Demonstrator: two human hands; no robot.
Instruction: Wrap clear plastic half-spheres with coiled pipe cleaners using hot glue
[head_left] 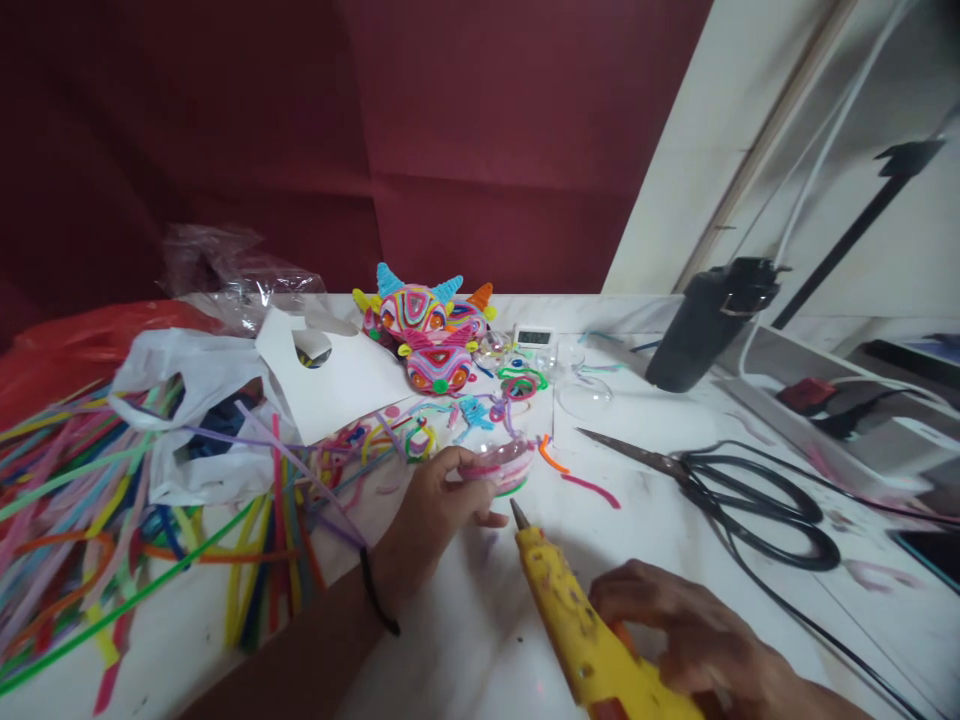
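Observation:
My left hand (442,500) pinches a small clear plastic dome (514,462) with pink and green pipe cleaner around its lower part. In my right hand (675,620) is a yellow glue gun (570,620), its surface spotted with dark marks. The gun's metal nozzle points up and left, just below the dome and apart from it. Short orange and pink pipe cleaner pieces (589,490) lie right of the dome. Behind it sit colourful horned animal heads (441,370) covered in coiled pipe cleaners. The underside of the dome is hidden.
Large black-handled scissors (750,500) lie at the right beside a black cable. Many loose pipe cleaners (150,560) and a white plastic bag (202,400) cover the left. Clear domes (585,397), a small digital display (534,337) and a black bottle (705,325) stand behind.

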